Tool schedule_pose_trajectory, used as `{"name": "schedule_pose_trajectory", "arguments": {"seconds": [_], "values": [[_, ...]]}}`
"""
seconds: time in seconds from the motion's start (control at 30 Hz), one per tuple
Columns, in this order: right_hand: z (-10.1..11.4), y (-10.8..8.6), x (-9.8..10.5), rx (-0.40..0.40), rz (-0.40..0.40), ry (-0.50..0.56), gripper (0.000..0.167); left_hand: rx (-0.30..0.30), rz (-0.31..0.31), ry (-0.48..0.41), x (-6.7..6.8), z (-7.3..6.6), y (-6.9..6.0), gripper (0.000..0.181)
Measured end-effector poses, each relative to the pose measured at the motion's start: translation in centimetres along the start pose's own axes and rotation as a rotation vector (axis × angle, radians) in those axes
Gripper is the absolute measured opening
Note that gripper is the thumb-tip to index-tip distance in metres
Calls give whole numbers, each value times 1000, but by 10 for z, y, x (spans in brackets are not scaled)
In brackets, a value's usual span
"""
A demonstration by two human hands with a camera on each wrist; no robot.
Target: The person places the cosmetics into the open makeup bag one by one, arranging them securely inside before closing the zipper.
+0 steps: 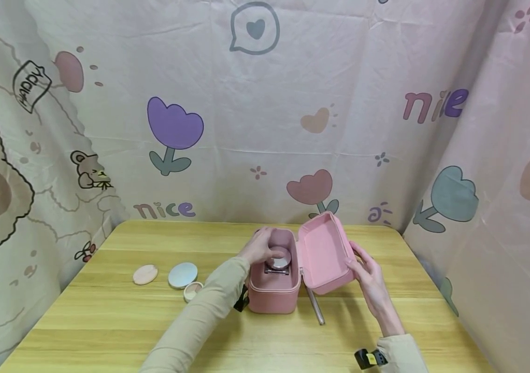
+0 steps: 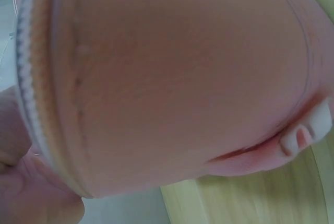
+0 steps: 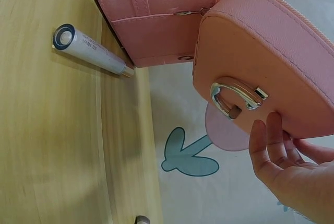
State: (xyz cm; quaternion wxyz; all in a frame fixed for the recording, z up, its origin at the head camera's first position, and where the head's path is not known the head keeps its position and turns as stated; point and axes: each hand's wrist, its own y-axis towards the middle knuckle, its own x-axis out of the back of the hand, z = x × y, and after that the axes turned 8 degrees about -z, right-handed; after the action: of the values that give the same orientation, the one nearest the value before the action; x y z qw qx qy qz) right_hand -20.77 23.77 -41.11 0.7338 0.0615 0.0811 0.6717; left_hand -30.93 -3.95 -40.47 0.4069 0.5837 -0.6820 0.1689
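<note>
An unzipped pink cosmetic case [image 1: 273,301] stands on the table with its lid [image 1: 324,251] swung out to the right. My left hand [image 1: 259,247] reaches inside and holds a round, shiny compact [image 1: 280,259]; the case hides some of its fingers. Below the compact lies a dark-edged flat palette [image 1: 276,271]. My right hand [image 1: 368,272] grips the lid's right edge, thumb at the rim and fingers against the outside. In the right wrist view those fingers lie beside the lid's metal-fitted handle [image 3: 237,96]. The case wall [image 2: 182,78] fills most of the left wrist view.
Left of the case lie a pale puff [image 1: 145,274], a white round disc [image 1: 183,275] and a small round pan [image 1: 192,291], partly behind the left sleeve. A slim tube [image 1: 316,306] lies by the case's right side. A printed curtain [image 1: 246,181] hangs behind the table.
</note>
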Motion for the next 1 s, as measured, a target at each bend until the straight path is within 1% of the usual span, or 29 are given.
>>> {"name": "schedule_pose_trajectory", "arguments": {"seconds": [0.1,0.17,0.33,0.43,0.53,0.6,0.7,1.0], "values": [[1,0,0,5,0,1,59,1,-11,-31,2,1,-2,72],[1,0,-1,8,2,3,60,11,-15,-71,3,2,-3,73],[1,0,-1,12,0,2,60,36,-59,-174,7,8,-6,76],[1,-1,-1,9,-5,-2,59,43,-98,-236,9,16,-8,75],[2,-1,-1,4,-2,-5,59,51,-134,-309,13,28,-12,73],[2,-2,-1,0,0,-8,60,54,-155,-340,15,38,-15,72],[2,-2,-1,-4,-1,-12,60,68,-177,-342,23,53,-21,72],[0,-2,0,8,1,-3,60,106,-184,-246,47,99,-45,79]]}}
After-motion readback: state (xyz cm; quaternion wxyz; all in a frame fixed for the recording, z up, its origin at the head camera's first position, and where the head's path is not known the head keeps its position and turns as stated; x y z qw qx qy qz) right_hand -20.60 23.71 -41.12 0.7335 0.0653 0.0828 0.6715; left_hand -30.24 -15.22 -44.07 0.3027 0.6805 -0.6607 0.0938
